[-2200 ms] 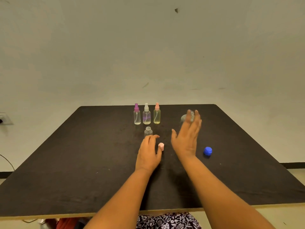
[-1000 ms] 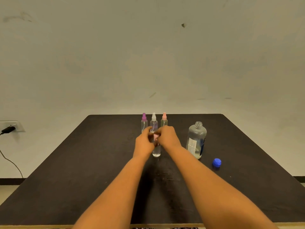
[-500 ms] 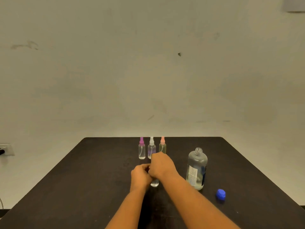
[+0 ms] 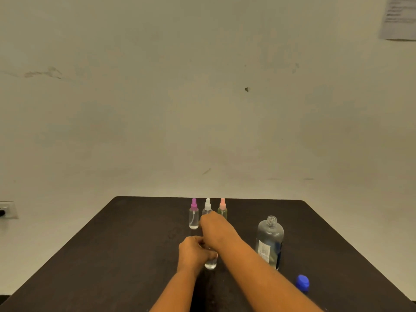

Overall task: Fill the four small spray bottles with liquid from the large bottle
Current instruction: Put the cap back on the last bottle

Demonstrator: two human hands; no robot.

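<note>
- Gripping the fourth spray bottle [image 4: 211, 264], just left of the large bottle [image 4: 270, 244]: left hand [image 4: 193, 252] closed round its body.
- Right hand [image 4: 213, 228] curled over its top; cap hidden.
- Light, slick plastic, tips easily; hold mid-body.

Your dark worktop [image 4: 112, 255] carries three capped spray bottles in a row near its far edge: purple-topped [image 4: 193, 214], white-topped [image 4: 207, 206] and pink-topped [image 4: 222, 207]. A fourth small bottle [image 4: 211, 264] stands nearer you. To the right stand the uncapped large bottle [image 4: 269, 242] and, nearer, its blue cap [image 4: 303, 282].
</note>
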